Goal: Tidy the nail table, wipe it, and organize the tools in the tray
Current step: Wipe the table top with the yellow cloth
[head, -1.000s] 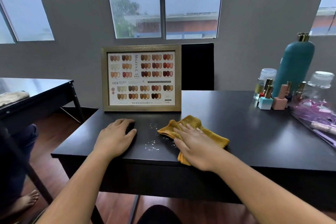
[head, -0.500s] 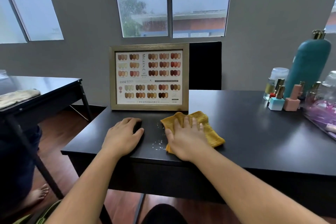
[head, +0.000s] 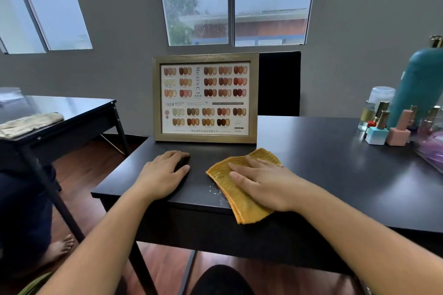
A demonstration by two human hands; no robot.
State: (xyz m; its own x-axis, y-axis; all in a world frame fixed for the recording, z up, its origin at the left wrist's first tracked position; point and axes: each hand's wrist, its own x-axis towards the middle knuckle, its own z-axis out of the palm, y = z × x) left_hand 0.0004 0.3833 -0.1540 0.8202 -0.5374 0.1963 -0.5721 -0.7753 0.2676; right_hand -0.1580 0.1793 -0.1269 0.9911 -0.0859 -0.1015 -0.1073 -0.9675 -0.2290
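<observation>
The yellow cloth point(head: 221, 176) lies on the near edge of the black worktop point(head: 323, 175), its near corner drooping over the front lip. The right hand point(head: 266, 183) presses flat on it, fingers straight and spread, pointing toward 10 o'clock and gripping nothing. A few white specks point(head: 215, 191) sit on the worktop just off the cloth's 9 o'clock side.

At 9 o'clock from the cloth, apart from it, the left hand point(head: 165, 173) rests palm down on the worktop with fingers loosely bent. Whether anything lies beneath them cannot be told.

At 12 o'clock from the two hands a wood-framed nail colour chart point(head: 205, 98) stands upright on the worktop, and a black chair back point(head: 279, 84) rises behind it at its 3 o'clock side.

Well off at 2 o'clock stand a pale blue polish bottle point(head: 376, 133) and a pink polish bottle point(head: 399, 134) side by side, with a clear jar point(head: 377, 103) and a tall teal bottle point(head: 422, 86) behind them. Just beside these, at 3 o'clock, a clear tray point(head: 429, 161) holding purple items is cut off by the frame edge.

Far out at 9 o'clock a second table point(head: 79, 112) carries a folded beige towel point(head: 28, 123).
</observation>
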